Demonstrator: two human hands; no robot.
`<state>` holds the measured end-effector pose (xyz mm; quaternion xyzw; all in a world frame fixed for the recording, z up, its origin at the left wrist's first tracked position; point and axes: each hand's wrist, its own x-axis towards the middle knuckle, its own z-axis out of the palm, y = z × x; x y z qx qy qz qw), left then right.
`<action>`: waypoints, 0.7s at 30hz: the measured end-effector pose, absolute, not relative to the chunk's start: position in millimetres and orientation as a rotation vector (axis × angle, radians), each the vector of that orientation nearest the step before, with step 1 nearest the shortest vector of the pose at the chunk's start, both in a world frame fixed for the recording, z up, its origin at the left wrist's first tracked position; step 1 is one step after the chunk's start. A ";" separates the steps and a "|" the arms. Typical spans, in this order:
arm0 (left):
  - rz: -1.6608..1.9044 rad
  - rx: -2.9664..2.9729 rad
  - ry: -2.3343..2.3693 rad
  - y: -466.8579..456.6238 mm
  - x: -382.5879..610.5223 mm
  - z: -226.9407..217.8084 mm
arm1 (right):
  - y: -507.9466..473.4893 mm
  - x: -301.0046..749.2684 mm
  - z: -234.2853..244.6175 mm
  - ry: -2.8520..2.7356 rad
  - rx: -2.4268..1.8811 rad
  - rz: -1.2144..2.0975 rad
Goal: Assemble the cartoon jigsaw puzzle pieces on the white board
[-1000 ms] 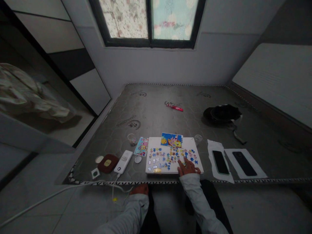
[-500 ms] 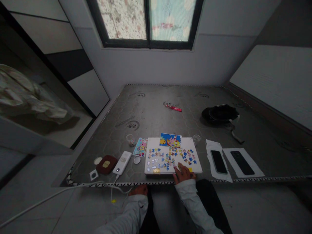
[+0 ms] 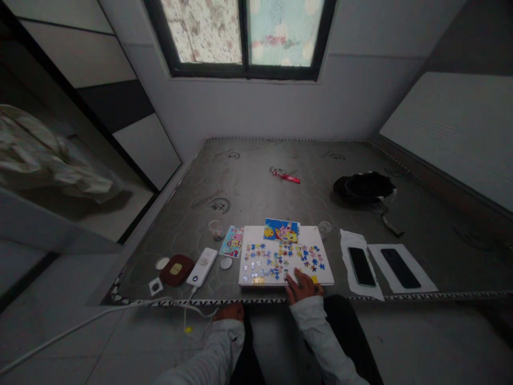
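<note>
A white board (image 3: 310, 233) lies near the front edge of the mat, with several small jigsaw pieces (image 3: 316, 256) spread over it. My right hand (image 3: 303, 287) rests on the board's front edge, its fingers apart and their tips among the lower pieces. No piece shows clearly in its grasp. A blue and yellow cartoon picture card (image 3: 281, 230) lies on the board's far side. My left hand (image 3: 231, 311) is closed, low beside the mat's front edge, near a white cable (image 3: 200, 312). Nothing shows in it, though its fingertips are partly hidden.
Left of the board are another cartoon card (image 3: 232, 241), a clear cup (image 3: 216, 230), a white power bank (image 3: 202, 267) and a brown case (image 3: 177, 270). Rightward lie another clear cup (image 3: 325, 229), two phones (image 3: 362, 266) on white sheets and a black cap (image 3: 364, 188). A red strip (image 3: 287, 177) lies farther back.
The view has shifted very slightly. A greenish-yellow spot at my right fingertips no longer shows. My right hand stays in nearly the same place, and my left hand has not visibly moved.
</note>
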<state>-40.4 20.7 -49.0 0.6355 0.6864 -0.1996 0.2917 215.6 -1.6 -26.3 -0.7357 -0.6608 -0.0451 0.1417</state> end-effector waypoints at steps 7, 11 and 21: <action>-0.528 1.747 1.816 19.6 -43.2 -55.5 | -9.1 246.2 -36.8 -1.814 -2.206 -0.334; -0.528 1.760 1.810 19.8 -43.7 -58.7 | -11.7 257.0 -39.9 -1.818 -2.255 -0.285; -0.483 1.730 1.793 20.3 -43.6 -53.4 | -12.1 244.6 -39.0 -1.840 -2.242 -0.239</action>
